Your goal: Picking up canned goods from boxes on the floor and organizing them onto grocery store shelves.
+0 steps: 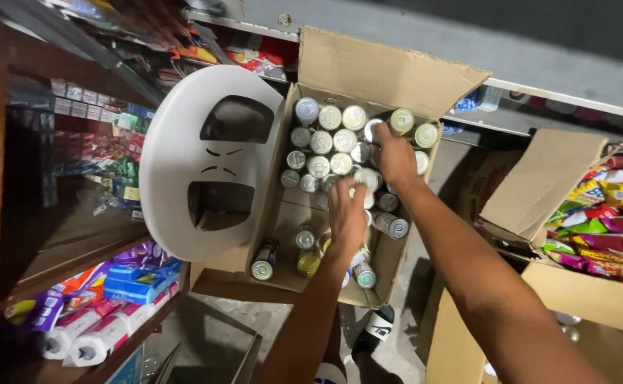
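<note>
An open cardboard box (386,67) holds several tin cans (320,142) with silver and gold lids; most stand upright at the far end and a few lie loose near the front (263,267). My right hand (395,153) reaches to the far right corner, fingers curled on a can (373,130) beside a gold-lidded can (401,119). My left hand (347,213) is palm down in the middle of the box, its fingers closed over the top of a can (365,178). Both forearms come in from the lower right.
A white plastic stool (176,142) with face-like cutouts leans against the box's left side. Wooden shelves on the left hold packets and paper rolls (87,338). A second open carton (539,178) with bright snack packets (610,220) stands at right. My sandalled foot (377,328) is on the grey floor.
</note>
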